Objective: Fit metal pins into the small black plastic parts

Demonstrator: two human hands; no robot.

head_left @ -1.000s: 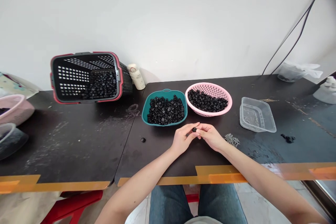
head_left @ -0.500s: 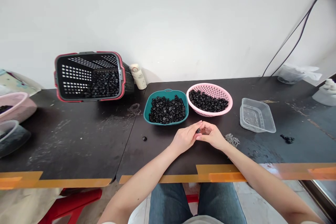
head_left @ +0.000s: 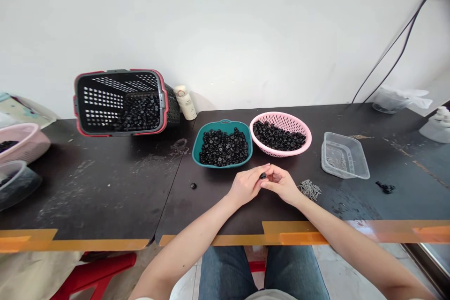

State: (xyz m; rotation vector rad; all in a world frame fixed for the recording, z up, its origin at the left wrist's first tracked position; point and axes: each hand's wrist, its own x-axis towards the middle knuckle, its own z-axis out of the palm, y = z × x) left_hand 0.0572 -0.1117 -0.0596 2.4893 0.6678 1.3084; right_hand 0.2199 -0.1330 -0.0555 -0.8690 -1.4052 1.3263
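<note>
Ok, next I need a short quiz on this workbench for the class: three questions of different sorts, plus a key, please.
1. Multiple choice: what shows where the left grip and right grip meet? (a) a white bottle (b) a small black part (c) a clear tub
2. True or false: a heap of metal pieces lies on the table.
3. Fill in: the pink basket stands just right of the ____ tray.

Key: 1. b; 2. true; 3. teal
</note>
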